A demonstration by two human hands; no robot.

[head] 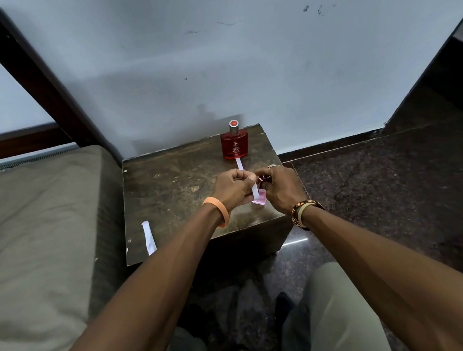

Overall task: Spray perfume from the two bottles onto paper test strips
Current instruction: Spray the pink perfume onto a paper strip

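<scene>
While pinched at centre frame by left hand (233, 188): thin white paper test strip (255, 193), likely light, floppy, best taken near one end | right hand (280, 191) curled round small pink glass perfume bottle (259, 201), likely slick, breakable, best gripped by body | square red glass perfume bottle (235, 145) upright, upper centre of dark wooden table (167, 189) | spare white paper strip (149, 238) lower left.
</scene>
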